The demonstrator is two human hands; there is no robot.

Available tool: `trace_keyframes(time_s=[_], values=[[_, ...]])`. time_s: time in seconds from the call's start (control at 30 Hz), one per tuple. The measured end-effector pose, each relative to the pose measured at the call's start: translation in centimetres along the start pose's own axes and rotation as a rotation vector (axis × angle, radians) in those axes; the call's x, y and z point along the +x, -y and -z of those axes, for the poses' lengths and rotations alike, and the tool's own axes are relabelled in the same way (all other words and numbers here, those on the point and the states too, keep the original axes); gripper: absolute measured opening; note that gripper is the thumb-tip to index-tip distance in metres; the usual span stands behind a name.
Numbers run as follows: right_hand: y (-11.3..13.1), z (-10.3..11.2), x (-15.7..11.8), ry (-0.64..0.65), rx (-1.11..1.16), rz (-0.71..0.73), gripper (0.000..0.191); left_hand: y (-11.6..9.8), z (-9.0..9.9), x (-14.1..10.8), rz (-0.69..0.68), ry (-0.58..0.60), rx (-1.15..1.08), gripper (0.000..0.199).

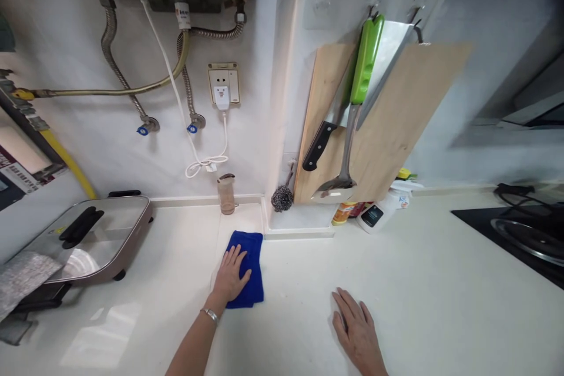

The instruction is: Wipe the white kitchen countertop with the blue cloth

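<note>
From where I'm watching, the left hand point(231, 279) lies flat, fingers spread, pressing on a blue cloth point(247, 267) on the white counter point(432, 282). The cloth is folded into a strip, long axis running away from me toward the wall corner, near a steel scourer point(282, 198). The right hand point(356, 329) rests palm-down on the bare counter, well apart, holding nothing.

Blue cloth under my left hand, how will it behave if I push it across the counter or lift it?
The blue cloth lies folded flat under the left hand, so it probably slides easily on the glossy white counter. It looks soft and thin: likely light, floppy, and apt to bunch or unfold when lifted.
</note>
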State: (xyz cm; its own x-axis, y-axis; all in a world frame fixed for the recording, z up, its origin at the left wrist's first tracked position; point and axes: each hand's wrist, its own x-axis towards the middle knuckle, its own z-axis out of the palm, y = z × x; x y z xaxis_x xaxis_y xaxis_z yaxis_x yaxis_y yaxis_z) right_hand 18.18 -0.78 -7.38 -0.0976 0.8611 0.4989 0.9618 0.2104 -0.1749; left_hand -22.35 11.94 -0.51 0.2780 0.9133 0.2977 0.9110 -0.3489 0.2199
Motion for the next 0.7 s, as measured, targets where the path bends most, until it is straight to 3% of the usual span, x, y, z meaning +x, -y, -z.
trace_keyframes(time_s=[0.23,0.53,0.7], values=[[0.0,-0.4,0.1,-0.046,0.017,-0.005,0.049,3.2,1.9,-2.8,0.014,-0.046,0.102,0.062],[-0.3,-1.0,0.0,-0.039,0.014,-0.011,0.048,3.4,4.4,-9.1,-0.056,-0.043,0.191,0.065],[-0.1,-0.6,0.1,0.002,0.022,-0.035,0.049,2.6,4.7,-12.3,-0.019,-0.052,0.225,0.070]])
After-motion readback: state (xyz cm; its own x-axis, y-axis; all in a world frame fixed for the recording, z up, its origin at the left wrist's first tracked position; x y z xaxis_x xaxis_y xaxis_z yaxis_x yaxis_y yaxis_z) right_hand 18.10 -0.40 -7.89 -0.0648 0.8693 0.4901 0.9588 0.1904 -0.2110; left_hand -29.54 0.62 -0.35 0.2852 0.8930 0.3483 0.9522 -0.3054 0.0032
